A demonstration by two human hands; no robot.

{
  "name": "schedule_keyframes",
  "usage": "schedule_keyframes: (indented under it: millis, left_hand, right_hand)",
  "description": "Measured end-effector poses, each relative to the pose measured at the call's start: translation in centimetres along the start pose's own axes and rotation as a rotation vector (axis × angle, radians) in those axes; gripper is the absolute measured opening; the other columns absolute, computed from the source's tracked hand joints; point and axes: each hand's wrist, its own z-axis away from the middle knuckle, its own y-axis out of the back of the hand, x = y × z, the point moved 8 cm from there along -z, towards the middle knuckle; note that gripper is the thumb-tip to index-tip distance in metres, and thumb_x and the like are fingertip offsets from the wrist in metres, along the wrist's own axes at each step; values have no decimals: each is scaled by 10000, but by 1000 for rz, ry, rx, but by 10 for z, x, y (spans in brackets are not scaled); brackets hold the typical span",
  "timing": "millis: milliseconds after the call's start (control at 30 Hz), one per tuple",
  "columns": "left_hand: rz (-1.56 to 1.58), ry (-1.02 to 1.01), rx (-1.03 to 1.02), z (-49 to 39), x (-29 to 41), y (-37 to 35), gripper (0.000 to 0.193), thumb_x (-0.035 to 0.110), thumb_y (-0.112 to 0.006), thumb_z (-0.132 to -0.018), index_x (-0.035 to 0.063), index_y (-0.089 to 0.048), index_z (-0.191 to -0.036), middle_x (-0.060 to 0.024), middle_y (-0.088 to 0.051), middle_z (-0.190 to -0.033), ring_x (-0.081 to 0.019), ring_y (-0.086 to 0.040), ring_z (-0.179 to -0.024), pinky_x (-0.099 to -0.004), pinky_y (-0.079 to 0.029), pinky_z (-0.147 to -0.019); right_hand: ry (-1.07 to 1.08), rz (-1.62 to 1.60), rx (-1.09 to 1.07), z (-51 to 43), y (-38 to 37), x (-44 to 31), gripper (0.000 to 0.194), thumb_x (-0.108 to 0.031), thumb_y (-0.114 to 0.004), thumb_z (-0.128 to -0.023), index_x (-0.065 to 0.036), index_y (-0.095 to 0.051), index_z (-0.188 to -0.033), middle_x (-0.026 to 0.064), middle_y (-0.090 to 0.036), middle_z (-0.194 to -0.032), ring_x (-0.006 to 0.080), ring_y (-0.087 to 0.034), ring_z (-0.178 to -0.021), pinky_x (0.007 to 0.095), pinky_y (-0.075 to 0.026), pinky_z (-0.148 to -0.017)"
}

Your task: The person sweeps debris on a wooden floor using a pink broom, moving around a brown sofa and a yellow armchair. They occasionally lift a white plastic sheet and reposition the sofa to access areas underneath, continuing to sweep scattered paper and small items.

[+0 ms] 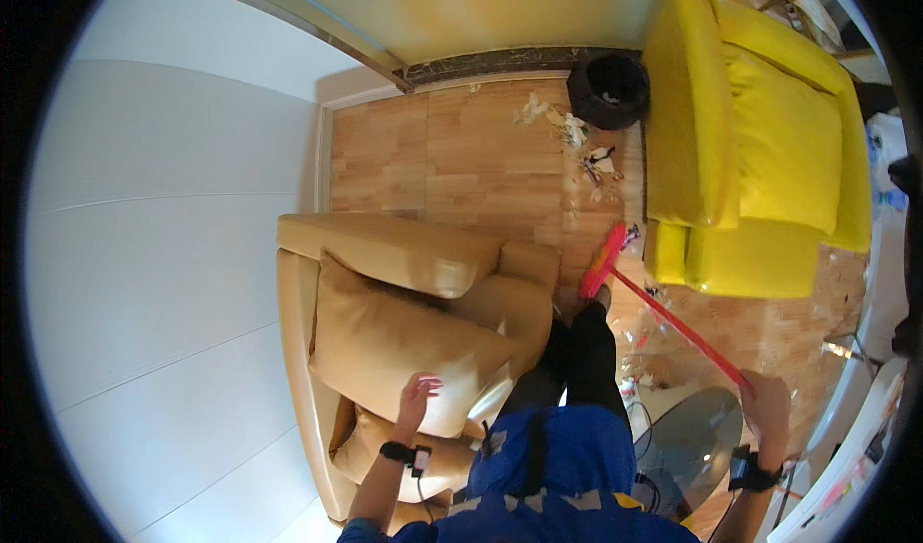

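My right hand [766, 402] grips the upper end of the red handle [681, 328] of a broom. The pink-red broom head [604, 262] rests on the wood-look floor beside my foot, between a tan sofa and a yellow armchair. A small dark scrap [632, 234] lies against the bristles' far side. Over the tan cushion [411, 341] of the sofa, my left hand [420, 391] hovers with nothing in it, its fingers loosely bent. Both wrists wear a black strap with a small device. Further ahead, torn paper and scraps [575, 131] lie scattered on the floor.
A black waste bin [610, 114] stands by the wall, touching the yellow armchair [786, 146]. The tan sofa [389, 247] lines the left side. To my right is a round glass tabletop [696, 435] with a cable near it. More litter [649, 381] is strewn beside my legs.
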Motion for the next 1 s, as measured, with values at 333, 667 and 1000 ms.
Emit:
schedule_keyframes:
  millis: [333, 667, 1000]
  left_hand:
    - [-1034, -937, 131, -191, 210, -82, 323, 233, -679, -834, 52, -638, -1098, -161, -624, -1103, -363, -551, -1091, -477, -406, -995]
    - [-1081, -1075, 332, -235, 180, -37, 168, 272, -694, -775, 121, -656, -838, -82, -644, -814, -290, -594, -799, -444, -428, -788]
    - [-1170, -1035, 273, -299, 175, 122, 229, 130, -480, -903, 59, -698, -915, -100, -685, -883, -305, -605, -847, -418, -425, -793]
  right_hand:
    - [-263, -58, 45, -58, 1, 60, 154, -142, -643, -862, 12, -660, -861, 135, -536, -595, 217, -516, -540, 374, -418, -532]
    - [-210, 119, 99, -49, -20, 110, 360, -223, -500, -1008, 54, -465, -781, 198, -376, -662, 234, -363, -598, 398, -351, -572]
    - [-397, 17, 177, -42, 6, 68, 320, -269, -530, -1021, 22, -663, -1009, 68, -553, -620, 107, -484, -506, 314, -368, -457]
